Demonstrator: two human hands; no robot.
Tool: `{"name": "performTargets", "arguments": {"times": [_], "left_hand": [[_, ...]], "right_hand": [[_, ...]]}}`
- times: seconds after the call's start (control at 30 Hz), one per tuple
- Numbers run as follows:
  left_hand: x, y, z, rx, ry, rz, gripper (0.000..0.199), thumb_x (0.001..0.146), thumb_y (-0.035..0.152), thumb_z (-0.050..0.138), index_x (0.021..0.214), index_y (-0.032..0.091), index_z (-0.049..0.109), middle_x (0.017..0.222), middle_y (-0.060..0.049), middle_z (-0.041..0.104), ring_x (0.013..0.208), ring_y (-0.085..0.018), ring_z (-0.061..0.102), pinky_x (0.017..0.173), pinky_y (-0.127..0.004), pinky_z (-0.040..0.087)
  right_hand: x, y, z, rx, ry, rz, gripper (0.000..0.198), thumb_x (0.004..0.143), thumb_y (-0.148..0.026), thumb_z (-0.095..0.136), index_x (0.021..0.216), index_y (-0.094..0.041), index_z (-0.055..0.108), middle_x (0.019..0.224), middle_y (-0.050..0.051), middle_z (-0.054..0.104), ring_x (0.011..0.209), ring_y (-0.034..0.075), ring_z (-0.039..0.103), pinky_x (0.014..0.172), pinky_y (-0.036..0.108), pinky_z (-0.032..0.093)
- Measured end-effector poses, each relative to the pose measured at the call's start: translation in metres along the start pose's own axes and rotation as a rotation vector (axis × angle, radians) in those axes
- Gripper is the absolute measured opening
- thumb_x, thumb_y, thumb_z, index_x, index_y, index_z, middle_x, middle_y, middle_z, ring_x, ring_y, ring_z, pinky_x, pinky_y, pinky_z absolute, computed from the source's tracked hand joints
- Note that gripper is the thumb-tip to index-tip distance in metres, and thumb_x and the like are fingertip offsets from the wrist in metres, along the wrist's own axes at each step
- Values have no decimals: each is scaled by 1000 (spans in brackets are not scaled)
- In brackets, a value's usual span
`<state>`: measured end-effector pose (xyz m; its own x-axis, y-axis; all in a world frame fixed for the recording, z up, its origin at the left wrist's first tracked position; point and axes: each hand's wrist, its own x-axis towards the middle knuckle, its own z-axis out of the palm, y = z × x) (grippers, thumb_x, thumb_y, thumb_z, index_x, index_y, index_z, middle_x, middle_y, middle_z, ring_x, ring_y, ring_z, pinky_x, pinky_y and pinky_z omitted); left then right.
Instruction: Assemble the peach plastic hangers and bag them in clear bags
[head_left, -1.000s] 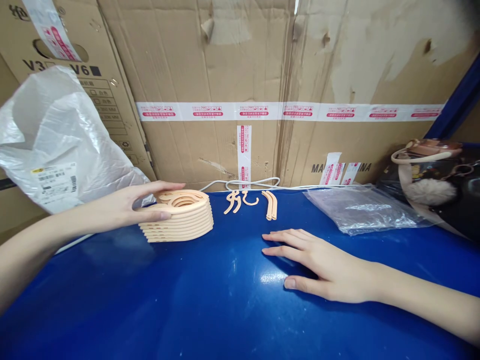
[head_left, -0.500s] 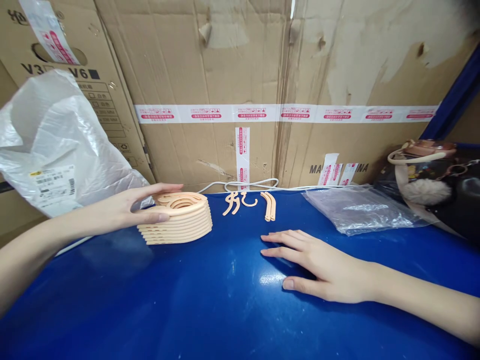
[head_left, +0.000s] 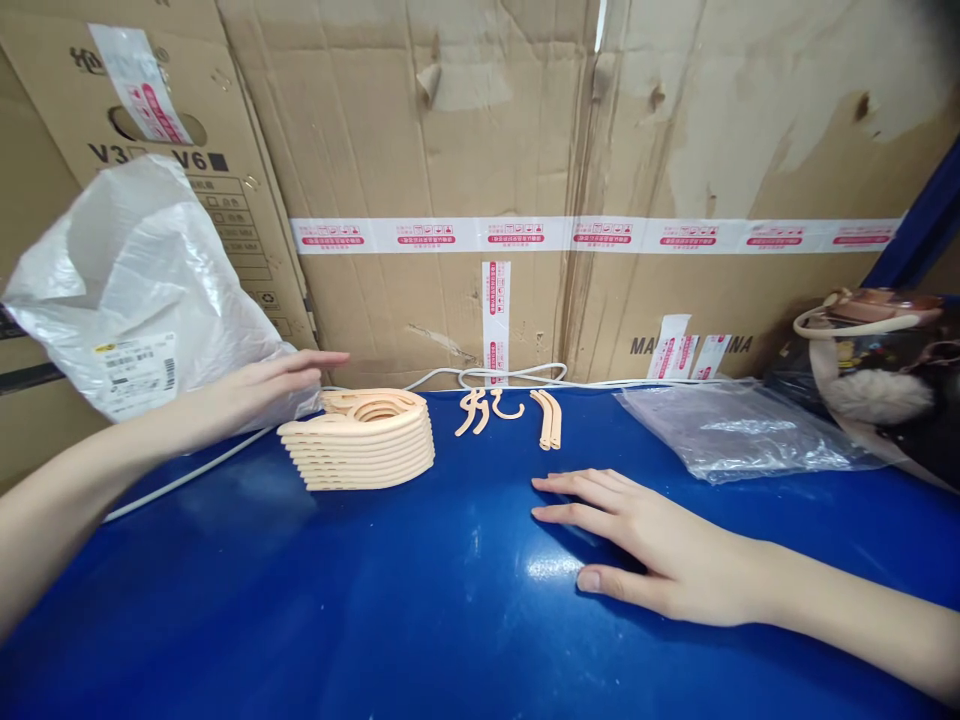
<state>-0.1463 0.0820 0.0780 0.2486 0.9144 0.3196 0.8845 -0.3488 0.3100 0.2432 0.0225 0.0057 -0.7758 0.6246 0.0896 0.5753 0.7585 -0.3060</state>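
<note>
A neat stack of peach-coloured plastic hanger pieces (head_left: pixel 360 445) stands left of centre on the blue table (head_left: pixel 420 610). Just behind and left of it, my left hand (head_left: pixel 251 390) is open with fingers stretched out, apart from the stack and in front of the white plastic bag. Several small peach hooks (head_left: pixel 480 410) lie farther back near the middle. Beside them are a few slim curved arm pieces (head_left: pixel 547 420). Over the right half of the table my right hand (head_left: pixel 652 545) is open, palm down and fingers spread, holding nothing.
A white plastic mailing bag (head_left: pixel 150 290) leans at the left against cardboard boxes (head_left: pixel 420 140). A clear plastic bag (head_left: pixel 742 430) lies at the right, beside a dark handbag with a pompom (head_left: pixel 885 395). A white cable (head_left: pixel 450 375) runs along the back edge.
My left hand has let go of the stack and lifted off it to the left. My right hand stays in its place on the table. The view has shifted slightly.
</note>
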Motion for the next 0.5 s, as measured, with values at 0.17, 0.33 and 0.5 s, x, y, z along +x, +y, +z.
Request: {"name": "performTargets", "arguments": {"times": [0.17,0.33,0.5], "left_hand": [[2,-12,-10,-32,-199,-33,51,90,52,47,124,15,54,130,-2,59,121,-25,50,104,-35,34],[-5,-2,-8,-32,-183,-37,44,93,49,45,119,15,57,123,-1,63,114,-23,55,98,-30,39],[1,-6,-3,-2,-150,-46,46,89,55,48,108,16,62,111,-1,69,104,-24,60,92,-31,45]], "right_hand": [[-1,-1,0,-16,-9,8,51,93,-50,47,140,-28,44,150,6,37,135,25,35,110,46,30],[-1,-1,0,-20,-4,4,51,93,-49,47,140,-28,44,150,7,37,135,25,36,110,47,30],[0,0,1,-2,8,-4,51,93,-49,48,139,-28,45,149,8,39,134,27,37,109,48,30]]}}
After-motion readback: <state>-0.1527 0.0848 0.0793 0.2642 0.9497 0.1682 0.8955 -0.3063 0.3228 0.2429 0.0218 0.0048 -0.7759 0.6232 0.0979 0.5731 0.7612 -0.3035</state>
